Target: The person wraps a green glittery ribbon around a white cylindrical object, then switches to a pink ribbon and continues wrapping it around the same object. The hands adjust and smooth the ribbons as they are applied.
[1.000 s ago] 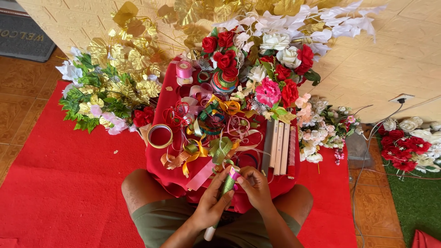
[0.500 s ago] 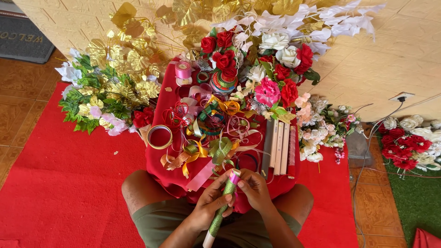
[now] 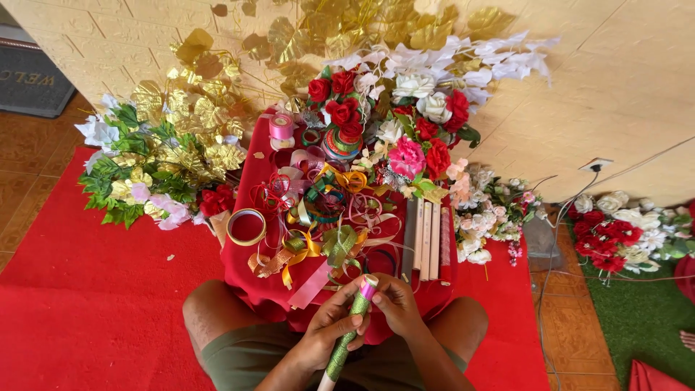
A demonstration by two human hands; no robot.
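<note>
Clearly, in the head view, the work in hand looks like wrapping a slim stick in green glitter ribbon (image 3: 349,334), and by my judgement the winding is nearly at the top. The stick sits low in the frame, just right of centre, above the person's lap and at the near edge of the red-draped low table (image 3: 250,279). Its long axis runs on a slant, from the lower left, where a bare pale end leaves the bottom edge of the frame, up and to the right, so its pink-capped tip (image 3: 369,286) points up toward the pile of loose ribbons (image 3: 326,217) in gold, pink and green.

The left hand (image 3: 326,334) is closed around the middle of the stick, fingers curled over the green wrap. The right hand (image 3: 394,305) is pinched shut at the pink tip, thumb and fingertips pressing there; whether it holds a loose ribbon end I cannot tell.

The next move, as I judge it, calls for keeping the ribbon taut at the tip while the lower hand turns the stick, with care that the last turns do not slip.

Behind the table, red, white and pink artificial roses (image 3: 405,123) stand in the upper centre, gold foil leaves (image 3: 195,123) at upper left, and a roll of gold-edged tape (image 3: 246,226) lies left of the ribbons.
</note>
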